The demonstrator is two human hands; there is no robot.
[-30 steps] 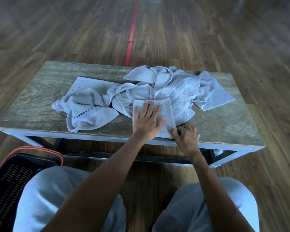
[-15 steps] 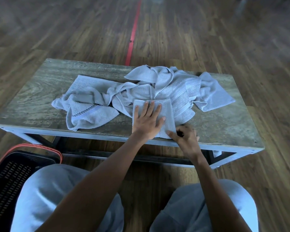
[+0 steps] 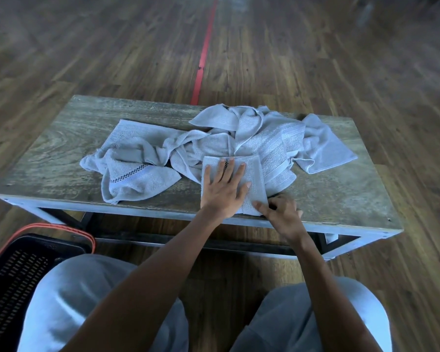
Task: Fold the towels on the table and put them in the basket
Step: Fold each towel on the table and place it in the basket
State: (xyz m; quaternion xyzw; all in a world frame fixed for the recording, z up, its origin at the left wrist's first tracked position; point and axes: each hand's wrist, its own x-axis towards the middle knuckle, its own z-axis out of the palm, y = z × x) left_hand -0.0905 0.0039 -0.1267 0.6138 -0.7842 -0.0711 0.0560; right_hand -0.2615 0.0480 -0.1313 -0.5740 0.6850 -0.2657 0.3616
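Left hand [image 3: 222, 191]: flat on the folded towel [image 3: 257, 179], fingers [image 3: 240, 171] straight and spread, pressing it down!
Right hand [image 3: 282, 215]: fingers curled, pinching the towel's near right corner.
Towel: at the near edge of the counter [image 3: 61, 158], mid-width, touching the pile [image 3: 272, 141].
Pile: loose towels sprawled across the counter behind it.
Basket [image 3: 18, 270]: on the floor, lower left, beside the person's knee.

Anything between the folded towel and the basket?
Nothing visible blocks it: the folded towel lies at the near edge of the table, and the basket stands open on the floor to the left, beside the left knee.
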